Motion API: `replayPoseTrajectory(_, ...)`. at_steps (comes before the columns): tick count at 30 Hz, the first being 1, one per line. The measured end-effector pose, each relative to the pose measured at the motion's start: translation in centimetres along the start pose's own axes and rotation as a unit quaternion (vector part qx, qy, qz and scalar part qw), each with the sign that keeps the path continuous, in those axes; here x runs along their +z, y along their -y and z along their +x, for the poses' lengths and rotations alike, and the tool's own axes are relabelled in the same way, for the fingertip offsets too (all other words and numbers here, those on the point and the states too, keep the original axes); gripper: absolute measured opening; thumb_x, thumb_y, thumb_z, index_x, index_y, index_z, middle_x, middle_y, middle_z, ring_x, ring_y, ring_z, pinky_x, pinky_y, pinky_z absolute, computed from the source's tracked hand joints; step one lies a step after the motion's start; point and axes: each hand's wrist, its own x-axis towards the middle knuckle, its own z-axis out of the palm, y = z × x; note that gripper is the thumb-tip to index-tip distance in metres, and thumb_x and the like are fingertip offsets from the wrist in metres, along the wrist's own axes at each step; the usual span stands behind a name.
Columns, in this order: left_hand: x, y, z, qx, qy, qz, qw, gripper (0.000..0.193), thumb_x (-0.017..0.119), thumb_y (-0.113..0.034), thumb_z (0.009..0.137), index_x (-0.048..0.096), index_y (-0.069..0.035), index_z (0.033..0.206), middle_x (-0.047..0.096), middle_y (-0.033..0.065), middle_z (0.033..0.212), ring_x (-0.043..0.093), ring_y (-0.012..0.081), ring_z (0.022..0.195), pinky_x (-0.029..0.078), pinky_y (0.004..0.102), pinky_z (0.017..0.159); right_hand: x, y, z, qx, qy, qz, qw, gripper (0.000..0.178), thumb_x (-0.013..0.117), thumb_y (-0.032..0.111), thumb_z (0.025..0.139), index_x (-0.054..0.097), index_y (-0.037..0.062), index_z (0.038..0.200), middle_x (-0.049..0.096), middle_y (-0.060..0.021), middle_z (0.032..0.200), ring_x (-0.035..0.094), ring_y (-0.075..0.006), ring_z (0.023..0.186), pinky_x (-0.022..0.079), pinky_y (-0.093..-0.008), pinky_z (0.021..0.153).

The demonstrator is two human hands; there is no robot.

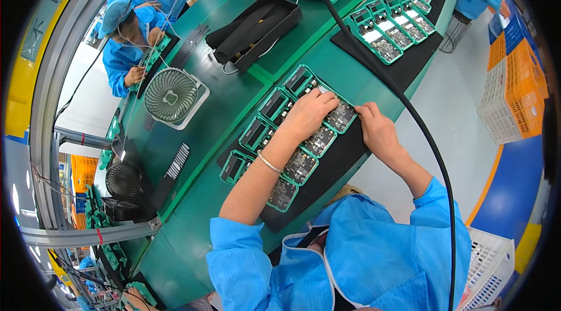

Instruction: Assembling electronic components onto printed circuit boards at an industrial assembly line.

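Observation:
Several green-framed device housings with exposed circuit boards lie in a slanting row on a black mat [327, 176]. My left hand [307, 115] reaches over the row, its bent fingers pressed together on the farthest green housing [341, 117]; whatever lies under the fingertips is hidden. At the right-hand edge of that same housing, the curled fingers and thumb of my right hand [378, 130] grip its corner. Nearer to me are a second housing [319, 140], a third [300, 166] and another, partly covered by my left forearm.
More housings [383, 45] sit on another black mat farther along the green bench [193, 217]. A black box of dark strips [257, 28], a white fan [175, 98] and a black fan [124, 179] stand beyond. A black cable [409, 106] hangs across the view. Co-workers [131, 42] sit opposite.

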Motion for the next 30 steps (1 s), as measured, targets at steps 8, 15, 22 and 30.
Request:
replayPoseTrajectory(8,-0.3,-0.2,0.6,-0.031,0.026,-0.028,0.999,0.028,0.056,-0.005,0.080,0.064,-0.011,0.106,0.060,0.0003,0.107,0.058,0.0230,0.091,0.052,0.0341,0.079,-0.2,-0.6,0.4,-0.006,-0.001,0.010,1.000,0.018,0.057,-0.002,0.086,0.059,0.0023,0.104,0.058,-0.0117,0.098,0.063,-0.0333,0.075,0.051,-0.0398,0.062)
replayPoseTrajectory(15,1.1,-0.2,0.6,-0.048,0.006,-0.052,0.997,0.020,0.053,-0.006,0.080,0.063,-0.009,0.096,0.060,0.0068,0.107,0.058,0.0293,0.100,0.050,0.0393,0.084,0.4,-1.6,0.7,-0.015,0.043,-0.016,0.999,0.021,0.054,-0.001,0.086,0.060,0.0058,0.105,0.060,-0.0132,0.099,0.063,-0.0355,0.077,0.051,-0.0425,0.066)
replayPoseTrajectory(22,3.6,-1.9,0.7,-0.118,-0.017,0.024,0.993,0.010,0.061,-0.016,0.076,0.068,-0.010,0.082,0.063,0.0082,0.090,0.061,0.0289,0.092,0.053,0.0417,0.071,1.8,-3.9,0.2,-0.076,0.083,-0.092,0.989,0.035,0.047,0.000,0.089,0.056,0.0101,0.121,0.058,-0.0119,0.117,0.062,-0.0363,0.092,0.051,-0.0431,0.071)
replayPoseTrajectory(30,7.3,-1.3,0.1,-0.132,-0.114,0.084,0.981,0.012,0.060,-0.026,0.079,0.069,-0.020,0.083,0.062,0.0040,0.091,0.059,0.0288,0.090,0.047,0.0412,0.071,3.4,-8.2,0.8,-0.118,0.137,-0.158,0.971,0.035,0.045,0.007,0.095,0.050,0.0117,0.129,0.053,-0.0123,0.126,0.059,-0.0365,0.103,0.051,-0.0422,0.077)
